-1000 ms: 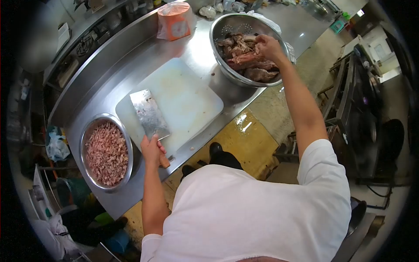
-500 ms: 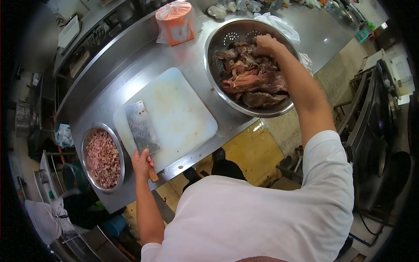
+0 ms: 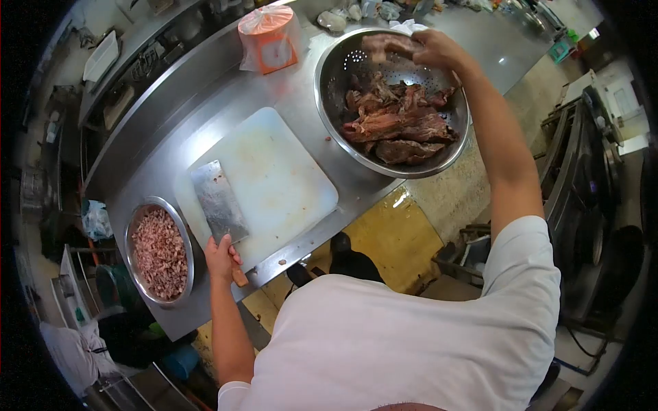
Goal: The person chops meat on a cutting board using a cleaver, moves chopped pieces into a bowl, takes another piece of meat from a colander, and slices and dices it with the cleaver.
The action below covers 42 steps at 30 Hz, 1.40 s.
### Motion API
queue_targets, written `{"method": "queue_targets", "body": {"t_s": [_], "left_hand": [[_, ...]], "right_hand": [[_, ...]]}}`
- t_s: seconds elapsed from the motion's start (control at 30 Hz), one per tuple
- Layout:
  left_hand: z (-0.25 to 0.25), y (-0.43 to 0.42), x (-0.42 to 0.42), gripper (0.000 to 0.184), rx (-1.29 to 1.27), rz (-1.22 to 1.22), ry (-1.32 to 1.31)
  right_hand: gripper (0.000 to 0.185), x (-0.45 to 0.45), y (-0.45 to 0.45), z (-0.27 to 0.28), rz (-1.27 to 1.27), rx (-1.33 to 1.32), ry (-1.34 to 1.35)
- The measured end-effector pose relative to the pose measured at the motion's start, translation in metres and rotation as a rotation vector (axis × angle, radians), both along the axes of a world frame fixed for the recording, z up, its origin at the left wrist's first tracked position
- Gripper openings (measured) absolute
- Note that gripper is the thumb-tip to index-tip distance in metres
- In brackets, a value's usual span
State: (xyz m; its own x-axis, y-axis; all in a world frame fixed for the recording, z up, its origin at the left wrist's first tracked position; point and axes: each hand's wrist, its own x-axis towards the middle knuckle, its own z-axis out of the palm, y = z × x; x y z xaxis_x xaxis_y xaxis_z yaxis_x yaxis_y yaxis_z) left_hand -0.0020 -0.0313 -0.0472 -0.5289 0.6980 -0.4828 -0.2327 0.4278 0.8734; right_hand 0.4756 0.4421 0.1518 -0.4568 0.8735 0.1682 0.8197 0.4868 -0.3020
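My left hand (image 3: 223, 258) is closed round the wooden handle of a cleaver (image 3: 221, 202), whose wide blade lies flat on the white cutting board (image 3: 288, 164). My right hand (image 3: 439, 51) is over the far rim of a steel colander (image 3: 322, 103), gripping a piece of meat (image 3: 389, 45) that is blurred by motion. Below it in the colander lie several large chunks of dark, cooked-looking meat (image 3: 404, 123). Left of the board stands a steel bowl (image 3: 128, 250) full of diced pinkish meat (image 3: 160, 253).
An orange box in a clear plastic bag (image 3: 269, 42) stands behind the board on the steel table (image 3: 205, 137). Small bagged items (image 3: 336, 19) line the back edge. A person in white and black (image 3: 89, 349) is at lower left. Yellow floor (image 3: 397, 240) shows below the table.
My right hand has risen from among the meat chunks and now holds one piece above the others. My left hand and the cleaver have stayed in place; the view has shifted slightly.
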Motion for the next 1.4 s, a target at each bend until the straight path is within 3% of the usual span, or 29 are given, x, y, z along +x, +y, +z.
{"method": "queue_targets", "body": {"t_s": [0.07,0.13,0.23,0.33,0.4,0.47,0.5,0.57,0.6,0.73,0.8,0.87,0.93,1.0,1.1,1.23,1.37,1.4], "left_hand": [[-0.003,0.0,-0.004,0.014,0.024,-0.018,-0.005],[-0.001,-0.001,-0.002,0.013,0.027,-0.015,-0.068],[-0.009,-0.004,-0.009,0.011,0.082,-0.031,-0.126],[-0.014,-0.002,-0.012,0.011,0.095,-0.054,-0.132],[-0.011,0.002,-0.011,0.012,0.097,-0.069,-0.125],[0.001,-0.001,-0.009,0.013,0.083,-0.043,-0.152],[0.007,-0.005,-0.008,0.013,0.095,-0.045,-0.152],[0.016,-0.025,-0.002,0.016,0.027,-0.087,0.078],[0.025,-0.039,0.001,0.016,0.009,-0.064,0.078],[0.028,-0.078,-0.012,0.021,0.138,-0.148,0.768],[0.074,-0.088,-0.003,0.021,0.095,-0.158,0.598],[0.075,-0.097,-0.008,0.022,0.139,-0.164,0.49],[0.075,-0.105,-0.005,0.021,0.153,-0.136,0.411],[0.082,-0.107,-0.002,0.019,0.125,-0.146,0.287],[0.082,-0.108,0.001,0.018,0.08,-0.178,0.268],[0.089,-0.099,0.008,0.017,0.051,-0.242,0.275],[0.088,-0.089,0.016,0.016,0.061,-0.31,0.378],[0.091,-0.086,0.018,0.017,0.019,-0.31,0.411]], "right_hand": [[0.056,0.001,-0.021,0.011,0.041,0.027,-0.247],[0.055,-0.009,-0.041,0.029,-0.051,-0.049,-0.281],[0.056,-0.028,-0.076,0.043,-0.156,0.07,0.004],[0.058,-0.098,-0.148,0.065,-0.06,-0.113,0.136],[0.046,-0.149,-0.172,0.035,0.128,-0.123,0.064],[0.047,-0.205,-0.22,0.02,0.201,-0.357,0.001],[0.048,-0.224,-0.236,-0.011,0.271,-0.324,0.093],[0.046,-0.272,-0.248,-0.073,0.327,-0.278,-0.061],[0.045,-0.288,-0.26,-0.093,0.309,-0.351,-0.015],[0.048,-0.329,-0.295,-0.159,0.297,-0.449,0.171],[0.047,-0.329,-0.301,-0.162,0.396,-0.465,0.252],[0.049,-0.324,-0.297,-0.162,0.25,-0.622,0.397],[0.052,-0.304,-0.259,-0.175,0.249,-0.444,0.249],[0.046,-0.267,-0.249,-0.182,0.198,-0.428,0.422],[0.045,-0.236,-0.286,-0.167,0.205,-0.424,0.286],[0.05,-0.23,-0.305,-0.198,0.233,-0.578,0.499],[0.054,-0.239,-0.311,-0.186,0.127,-0.61,0.395],[0.056,-0.244,-0.312,-0.187,0.205,-0.338,0.352]]}}
